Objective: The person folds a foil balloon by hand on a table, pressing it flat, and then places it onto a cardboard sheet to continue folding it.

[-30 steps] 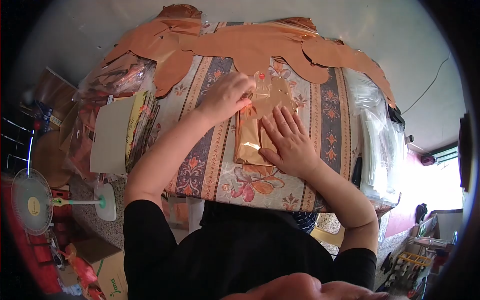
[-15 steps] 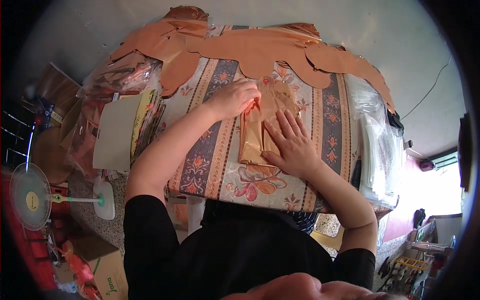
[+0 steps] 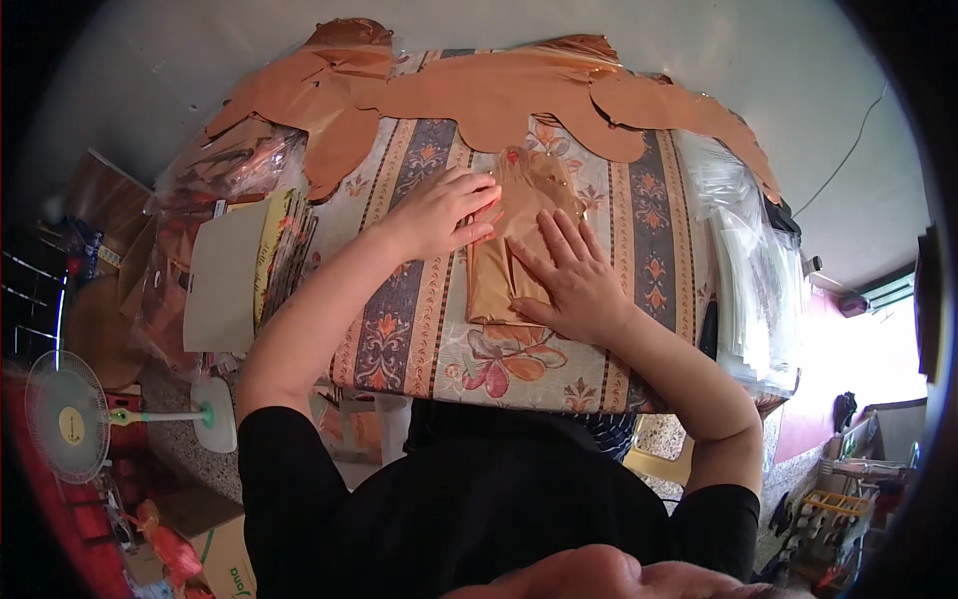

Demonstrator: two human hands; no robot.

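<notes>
A folded packet of shiny bronze foil (image 3: 504, 260), looking like a flat foil balloon, lies on the flowered tablecloth in front of me. It has a small red mark at its far end. My right hand (image 3: 574, 285) rests flat on its right side, fingers spread. At the packet's left edge is my left hand (image 3: 439, 215), its fingers bent and the thumb held apart, touching the foil. Beyond both hands, large flat bronze foil pieces (image 3: 429, 95) with scalloped outlines are spread across the far side of the table.
Books or cards (image 3: 230, 275) stand at the left, beside plastic-wrapped bronze foil (image 3: 244, 165). Clear plastic bags (image 3: 743, 290) are stacked along the right edge. A fan (image 3: 70, 419) and a carton (image 3: 230, 559) are on the floor at the left.
My left fingers have loosened from a pinch on a raised foil flap, and that flap now lies lower along the packet's left edge. My right hand stays flat on the packet.
</notes>
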